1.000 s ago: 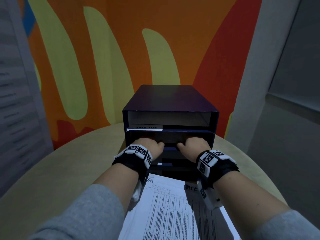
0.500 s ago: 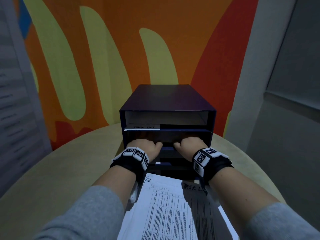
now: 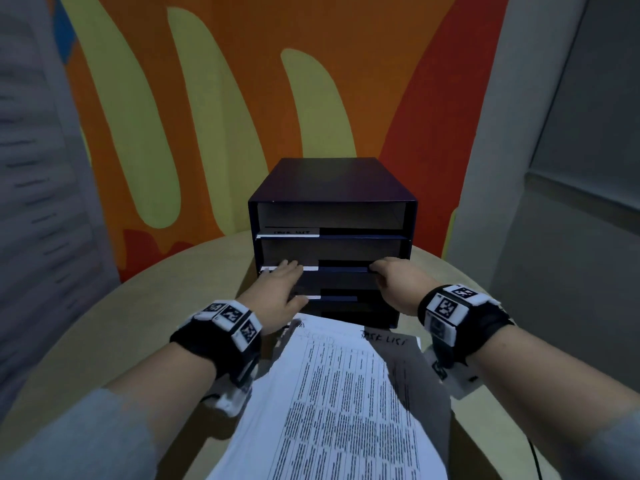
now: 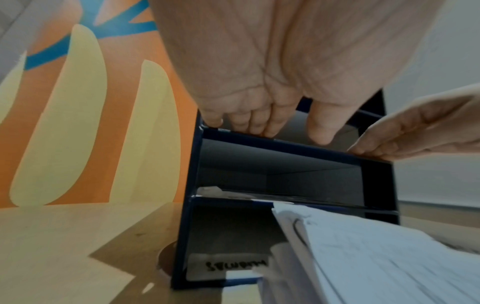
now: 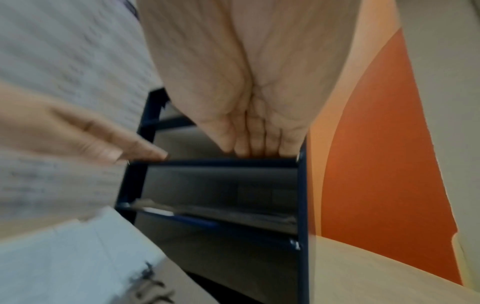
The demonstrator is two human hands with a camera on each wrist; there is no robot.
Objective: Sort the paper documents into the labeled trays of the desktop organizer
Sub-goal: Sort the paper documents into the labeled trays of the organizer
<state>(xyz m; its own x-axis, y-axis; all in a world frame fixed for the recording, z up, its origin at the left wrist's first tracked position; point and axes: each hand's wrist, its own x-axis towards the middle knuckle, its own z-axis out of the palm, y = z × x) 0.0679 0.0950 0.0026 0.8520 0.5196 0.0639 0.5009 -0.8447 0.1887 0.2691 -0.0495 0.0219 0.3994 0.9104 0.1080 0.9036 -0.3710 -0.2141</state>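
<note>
The dark blue desktop organizer (image 3: 332,188) stands on the round table with several open trays, each with a white label at its front left. My left hand (image 3: 282,284) lies flat with straight fingers (image 4: 249,123) on the front edge of the second shelf, partly over its label. My right hand (image 3: 389,277) touches the same edge at the right with straight fingertips (image 5: 254,142). Neither hand holds anything. A stack of printed papers (image 3: 339,403) lies in front of the organizer between my forearms; a lower sheet reads "TASK LIST" (image 3: 384,339). A thin sheet lies in the third tray (image 5: 221,214).
The beige table (image 3: 138,323) stretches to both sides of the organizer. An orange and yellow painted wall (image 3: 242,98) rises right behind it. A grey wall stands at the right. A thin dark cable (image 3: 535,455) runs over the table's near right edge.
Both hands have come out of the second tray's slot and spread apart along its front edge, left hand leftward, right hand rightward. The paper stack has not moved.
</note>
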